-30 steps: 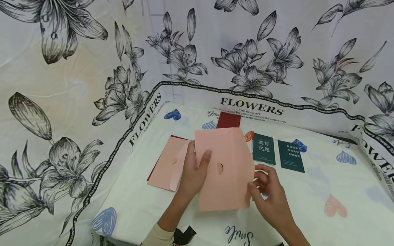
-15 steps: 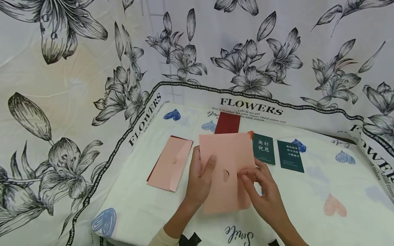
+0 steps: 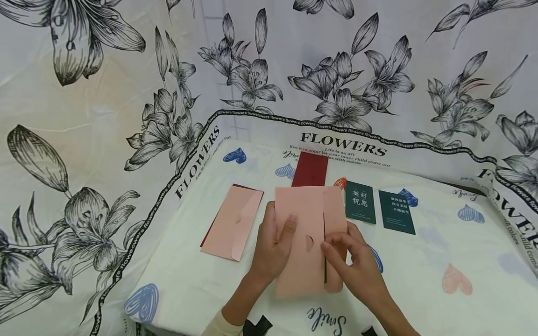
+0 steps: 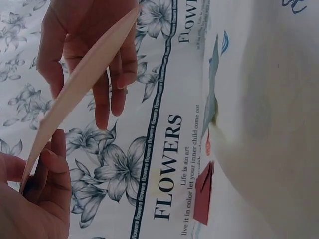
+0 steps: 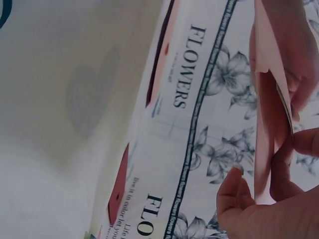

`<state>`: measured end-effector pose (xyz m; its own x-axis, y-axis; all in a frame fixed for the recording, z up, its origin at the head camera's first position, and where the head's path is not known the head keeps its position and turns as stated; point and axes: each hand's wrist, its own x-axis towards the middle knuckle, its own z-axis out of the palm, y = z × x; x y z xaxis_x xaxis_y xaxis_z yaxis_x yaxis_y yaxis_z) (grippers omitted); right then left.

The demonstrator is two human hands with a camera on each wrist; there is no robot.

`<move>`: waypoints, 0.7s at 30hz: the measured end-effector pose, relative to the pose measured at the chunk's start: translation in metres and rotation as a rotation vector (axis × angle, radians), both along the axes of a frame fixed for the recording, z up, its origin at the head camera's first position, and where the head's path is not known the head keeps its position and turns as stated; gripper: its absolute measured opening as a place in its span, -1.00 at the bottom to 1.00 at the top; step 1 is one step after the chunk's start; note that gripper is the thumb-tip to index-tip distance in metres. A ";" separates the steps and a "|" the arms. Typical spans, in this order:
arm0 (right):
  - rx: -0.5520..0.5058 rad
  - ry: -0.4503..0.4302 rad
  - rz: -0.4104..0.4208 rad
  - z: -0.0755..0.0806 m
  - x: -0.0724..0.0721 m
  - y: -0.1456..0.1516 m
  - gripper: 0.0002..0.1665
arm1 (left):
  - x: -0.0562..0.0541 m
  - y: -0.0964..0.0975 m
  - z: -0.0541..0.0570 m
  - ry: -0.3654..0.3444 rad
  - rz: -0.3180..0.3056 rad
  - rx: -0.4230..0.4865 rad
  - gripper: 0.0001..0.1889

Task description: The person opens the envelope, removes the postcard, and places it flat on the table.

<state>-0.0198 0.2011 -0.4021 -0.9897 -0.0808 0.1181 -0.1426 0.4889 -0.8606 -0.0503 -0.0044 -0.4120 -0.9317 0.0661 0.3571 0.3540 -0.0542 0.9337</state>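
Observation:
A pink envelope (image 3: 299, 273) with a half-round cut is held upright between both hands. My left hand (image 3: 271, 247) grips its left side, thumb on the face. The right hand (image 3: 359, 256) pinches the paper edge at the right-hand strip, with thumb and finger. Along that edge a narrow dark green strip (image 3: 325, 271) shows, apparently a card inside. In the right wrist view the envelope (image 5: 264, 134) gapes open, with the right hand's (image 5: 269, 216) finger inside the gap. Seen edge-on in the left wrist view, the envelope (image 4: 75, 87) bows slightly.
Another pink envelope (image 3: 231, 224) lies on the left with something red beneath it. A red envelope (image 3: 310, 169) is behind the held one. Two dark green cards (image 3: 360, 203) with white writing lie to the right. Black straps (image 3: 257, 325) show at the bottom edge.
The right-hand fingers have moved from the envelope's outer right edge inward to the strip's edge. The pointed flap no longer sticks out, and a green strip now shows. The envelope has shifted slightly nearer.

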 end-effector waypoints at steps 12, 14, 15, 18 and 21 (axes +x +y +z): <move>-0.134 -0.095 0.011 0.000 0.000 0.007 -0.79 | -0.001 -0.004 -0.005 -0.033 -0.025 0.020 -0.66; -0.143 -0.100 -0.011 0.000 0.000 0.008 -0.76 | 0.000 -0.005 -0.005 -0.032 -0.013 0.024 -0.65; -0.146 -0.099 -0.021 0.000 0.000 0.008 -0.74 | 0.000 -0.005 -0.005 -0.031 -0.008 0.026 -0.64; -0.138 -0.104 -0.045 0.001 0.000 0.008 -0.70 | 0.000 -0.007 -0.005 -0.030 0.001 0.038 -0.61; -0.131 -0.112 -0.044 0.000 0.000 0.009 -0.70 | 0.000 -0.008 -0.006 -0.030 -0.005 0.036 -0.60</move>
<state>-0.0203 0.2102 -0.4021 -0.9995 -0.0285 0.0135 -0.0232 0.3756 -0.9265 -0.0503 -0.0122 -0.4176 -0.9418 0.0586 0.3310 0.3252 -0.0897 0.9414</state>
